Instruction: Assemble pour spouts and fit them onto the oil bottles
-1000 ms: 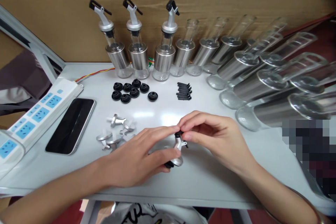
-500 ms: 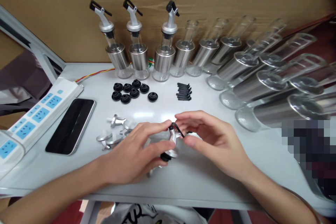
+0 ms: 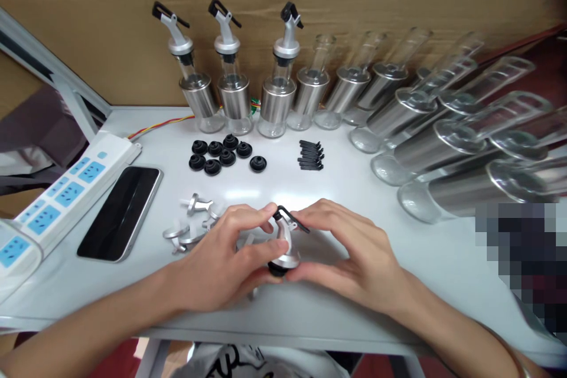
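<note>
This looks like a small workshop or assembly station. Parts lie sorted by kind on a plain pale table (image 3: 349,322): a silver pourer (image 3: 290,259) between the fingers (image 3: 248,218), loose spouts (image 3: 201,205) just left of them, black stoppers (image 3: 227,157) and slim black levers (image 3: 311,155) beyond, matching bottles (image 3: 279,97) farther beyond and to the right. A power strip (image 3: 66,189) lies well left of the fingers; cardboard (image 3: 110,41) backs everything.

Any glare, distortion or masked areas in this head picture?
Head view: bright glare on the white table beyond the held pourer; head view: right-hand bottles look stretched and slanted, likely lens distortion; head view: blocky pixelation masks an area at lower right.
</note>
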Demonstrator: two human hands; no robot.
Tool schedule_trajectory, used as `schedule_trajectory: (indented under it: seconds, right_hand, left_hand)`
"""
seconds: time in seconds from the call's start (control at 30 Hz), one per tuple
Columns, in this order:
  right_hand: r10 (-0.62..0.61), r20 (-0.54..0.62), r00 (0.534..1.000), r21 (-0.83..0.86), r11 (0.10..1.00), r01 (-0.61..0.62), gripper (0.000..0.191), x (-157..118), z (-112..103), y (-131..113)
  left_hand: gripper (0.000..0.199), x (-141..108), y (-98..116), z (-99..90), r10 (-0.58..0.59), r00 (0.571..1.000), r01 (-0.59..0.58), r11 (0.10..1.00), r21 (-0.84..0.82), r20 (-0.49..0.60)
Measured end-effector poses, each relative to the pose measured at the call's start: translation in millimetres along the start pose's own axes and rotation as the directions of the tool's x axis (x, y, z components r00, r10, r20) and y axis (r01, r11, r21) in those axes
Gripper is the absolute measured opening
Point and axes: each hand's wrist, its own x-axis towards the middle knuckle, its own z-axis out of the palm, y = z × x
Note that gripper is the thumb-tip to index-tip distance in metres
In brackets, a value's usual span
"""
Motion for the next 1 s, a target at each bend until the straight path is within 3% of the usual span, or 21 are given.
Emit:
schedule_trajectory:
  seconds: [0.37, 0.7, 0.83, 0.9, 1.0]
  right_hand:
    - [-0.139, 0.055, 0.989, -0.187, 0.971, 0.147, 0.031, 1.9, 0.6, 0.5]
    - [-0.159, 0.054, 0.986, -0.174, 0.971, 0.166, 0.026, 2.6, 2.0, 0.5]
    - [-0.163, 0.042, 0.986, -0.152, 0.974, 0.168, 0.025, 0.7, 3.3, 2.4]
    - [-0.167, 0.028, 0.986, -0.14, 0.975, 0.17, 0.026, -0.5, 4.1, 3.9]
    - [-0.161, 0.014, 0.987, -0.127, 0.979, 0.161, 0.024, -1.6, 4.6, 5.0]
  left_hand:
    - [0.012, 2.0, -0.1, 4.4, 0.038, 0.999, -0.039, 0.999, -0.032, -0.036]
    - [0.011, 0.5, -0.4, 4.8, 0.047, 0.997, -0.047, 0.999, 0.006, -0.055]
    - [0.028, 5.1, -1.1, 5.1, 0.033, 0.997, -0.035, 0.999, -0.024, -0.072]
    - [0.038, 7.1, -1.1, 4.3, 0.026, 0.997, -0.026, 1.0, 0.004, -0.076]
    - [0.027, 9.1, -0.7, 2.1, 0.114, 0.99, -0.1, 0.983, 0.152, -0.087]
